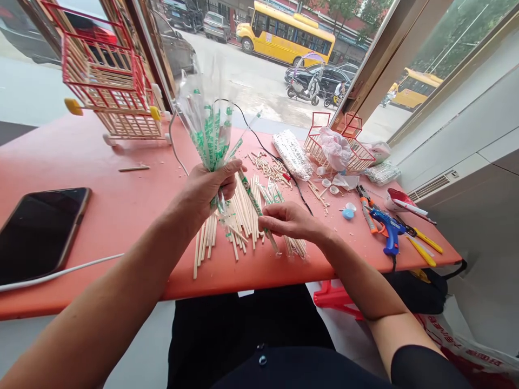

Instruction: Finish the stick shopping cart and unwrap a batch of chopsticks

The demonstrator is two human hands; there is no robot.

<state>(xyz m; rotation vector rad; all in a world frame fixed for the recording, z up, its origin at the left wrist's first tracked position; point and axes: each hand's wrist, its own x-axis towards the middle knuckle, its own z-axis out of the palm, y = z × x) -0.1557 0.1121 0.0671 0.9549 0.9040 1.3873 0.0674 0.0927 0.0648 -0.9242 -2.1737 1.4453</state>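
My left hand (214, 186) is closed round a bunch of clear plastic chopstick wrappers (211, 129) with green print, which fan out above the fist. Between my two hands slants a wrapped pair of chopsticks (251, 195); its upper end is at my left thumb. The fingers of my right hand (284, 220) pinch its lower part. Below and between the hands, loose bare chopsticks (239, 216) lie in a spread pile on the table. More wrapped chopsticks (295, 246) lie beneath my right hand, partly hidden by it.
A small shopping cart (117, 92) built of sticks stands at the back left, near a phone (44, 232). At right lie a blue glue gun (390, 229), pliers (365, 208) and yellow-handled tools (424, 248). Short cut sticks (270, 167), a black cable and another stick frame (360, 154) are behind.
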